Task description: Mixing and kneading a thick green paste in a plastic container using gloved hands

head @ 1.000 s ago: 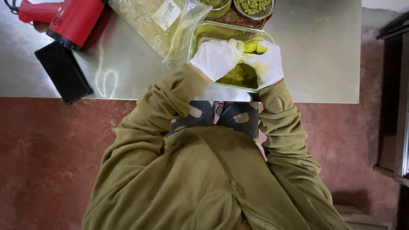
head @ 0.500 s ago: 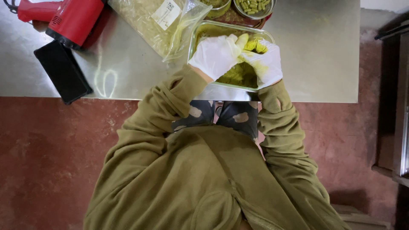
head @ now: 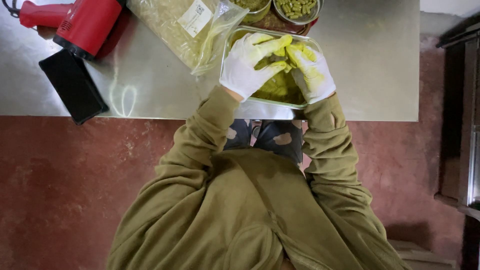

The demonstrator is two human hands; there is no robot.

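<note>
Both gloved hands, left hand [head: 246,64] and right hand [head: 311,71], meet fingertip to fingertip, seemingly pinching something small over the glass dish [head: 235,37] of green powder on the worktop [head: 370,75], clear bag [head: 185,27] alongside; steady fingers needed next.

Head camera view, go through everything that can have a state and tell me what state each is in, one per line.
left hand: gloved, yellow-stained, inside the glass tray
right hand: gloved, yellow-stained, inside the tray, fingertips meeting the left's
glass tray: uncovered, holding yellow-green powder
plastic bag: lying flat, full, mouth toward the tray
metal bowl: uncovered, holding green capsules
red heat gun: lying on its side
black flat device: screen dark
</note>
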